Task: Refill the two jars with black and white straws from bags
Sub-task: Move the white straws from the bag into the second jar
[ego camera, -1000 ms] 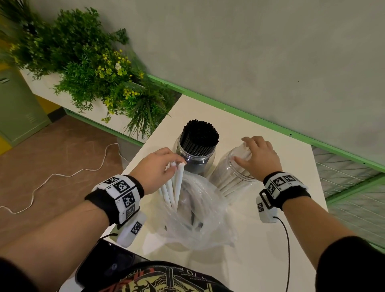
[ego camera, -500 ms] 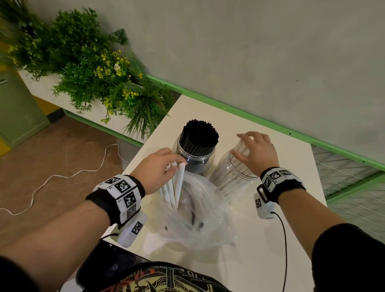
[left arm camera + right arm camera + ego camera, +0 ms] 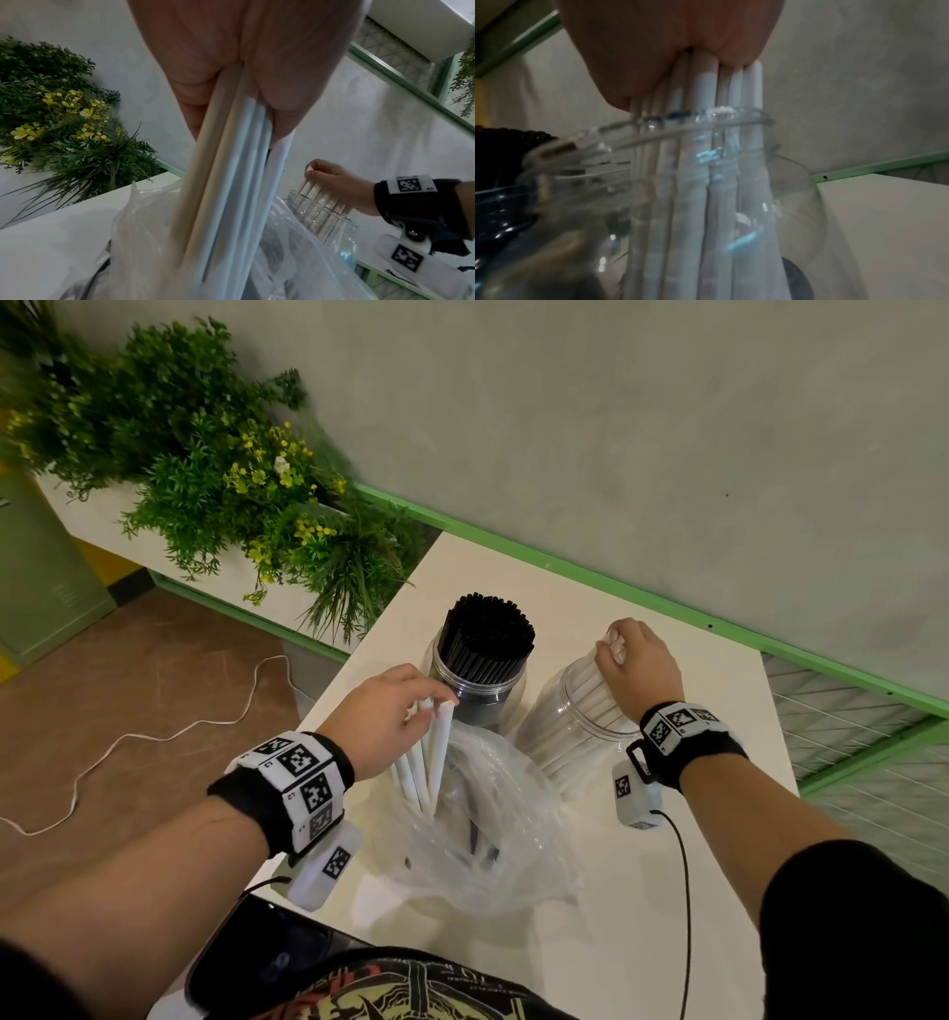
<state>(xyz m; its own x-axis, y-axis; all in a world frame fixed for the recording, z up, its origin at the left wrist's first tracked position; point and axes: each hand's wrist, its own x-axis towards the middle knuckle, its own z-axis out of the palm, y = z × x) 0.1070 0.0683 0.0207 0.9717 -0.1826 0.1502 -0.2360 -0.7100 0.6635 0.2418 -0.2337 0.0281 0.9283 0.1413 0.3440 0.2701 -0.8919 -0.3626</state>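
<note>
My left hand (image 3: pixel 390 711) grips a bundle of white straws (image 3: pixel 429 760) (image 3: pixel 226 182) whose lower ends stand in a clear plastic bag (image 3: pixel 477 834) (image 3: pixel 144 243) on the white table (image 3: pixel 667 891). A few black straws lie in the bag. Behind the bag a clear jar (image 3: pixel 480 698) is packed with black straws (image 3: pixel 488 634). To its right a second clear jar (image 3: pixel 570 726) (image 3: pixel 706 192) holds white straws (image 3: pixel 703 142). My right hand (image 3: pixel 639 665) (image 3: pixel 334 182) is curled round the tops of those straws above the jar's mouth.
A planter with green plants and yellow flowers (image 3: pixel 221 469) stands left of the table. A grey wall with a green rail (image 3: pixel 565 572) runs behind the table. A white cable (image 3: pixel 169 731) lies on the floor. A dark phone (image 3: pixel 257 963) sits at the table's near edge.
My right hand has closed round the tops of the white straws in the right jar and drawn them together. My left hand keeps the same hold over the bag.
</note>
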